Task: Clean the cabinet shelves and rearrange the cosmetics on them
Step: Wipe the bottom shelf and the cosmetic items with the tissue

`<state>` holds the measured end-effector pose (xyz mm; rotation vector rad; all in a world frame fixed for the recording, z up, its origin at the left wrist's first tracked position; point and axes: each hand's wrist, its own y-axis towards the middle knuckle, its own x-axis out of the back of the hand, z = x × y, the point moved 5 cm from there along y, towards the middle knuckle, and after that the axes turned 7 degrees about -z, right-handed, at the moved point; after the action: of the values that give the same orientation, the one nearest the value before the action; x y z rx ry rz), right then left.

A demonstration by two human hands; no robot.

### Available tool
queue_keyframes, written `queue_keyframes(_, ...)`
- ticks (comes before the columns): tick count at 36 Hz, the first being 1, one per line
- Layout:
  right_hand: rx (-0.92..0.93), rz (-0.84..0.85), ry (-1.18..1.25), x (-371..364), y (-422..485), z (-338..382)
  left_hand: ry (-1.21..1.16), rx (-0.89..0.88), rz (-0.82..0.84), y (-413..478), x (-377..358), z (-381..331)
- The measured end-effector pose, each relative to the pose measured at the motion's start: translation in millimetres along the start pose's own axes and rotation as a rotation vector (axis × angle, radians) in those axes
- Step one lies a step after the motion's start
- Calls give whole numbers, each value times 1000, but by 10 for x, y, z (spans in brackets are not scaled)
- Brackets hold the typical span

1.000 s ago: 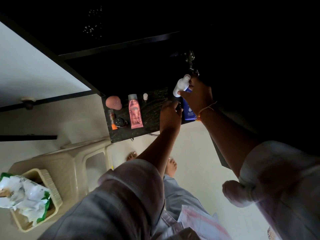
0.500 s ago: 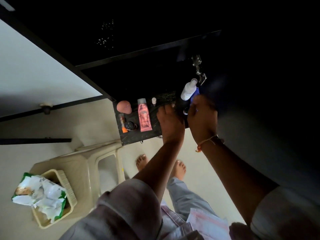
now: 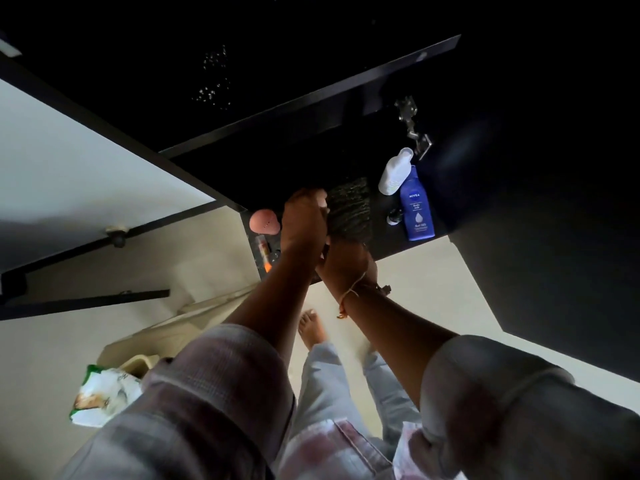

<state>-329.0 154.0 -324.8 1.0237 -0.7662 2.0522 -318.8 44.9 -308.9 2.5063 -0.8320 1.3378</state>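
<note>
The dark cabinet shelf (image 3: 349, 209) runs across the middle of the view. A white bottle (image 3: 394, 171) and a blue Nivea bottle (image 3: 417, 206) stand at its right end, with a small dark jar (image 3: 394, 216) beside them. At the left end sit a pink sponge (image 3: 265, 221) and an orange tube (image 3: 263, 252). My left hand (image 3: 304, 220) is curled over the pink tube, of which only a pale pink bit shows at the fingertips. My right hand (image 3: 346, 268) is at the shelf's front edge, back toward me, its fingers hidden.
A metal hinge (image 3: 412, 129) hangs above the bottles by the open dark door on the right. Below left, a beige plastic stool (image 3: 156, 337) carries a basket with a green-and-white wipes pack (image 3: 104, 393). My bare feet are on the pale floor.
My right hand let go of the bottles at the right end and dropped to the shelf's front edge. My left hand moved left and back onto the pink tube.
</note>
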Motion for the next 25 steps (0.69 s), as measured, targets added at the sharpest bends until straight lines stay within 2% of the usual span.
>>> queue_keyframes(6,28,-92,-43,32,32,159,10,3,-6,38,-25,125)
queue_keyframes(10,25,-36,-68,-30,82,175,18,-21,-13,83,-25,118)
queue_keyframes(19,-153,164,-2,-128,163,-29,-13,-129,-25,133,22,-101)
queue_keyframes(25,-197,168,79,173,87,-238,-108,-130,-46,141,102,-264)
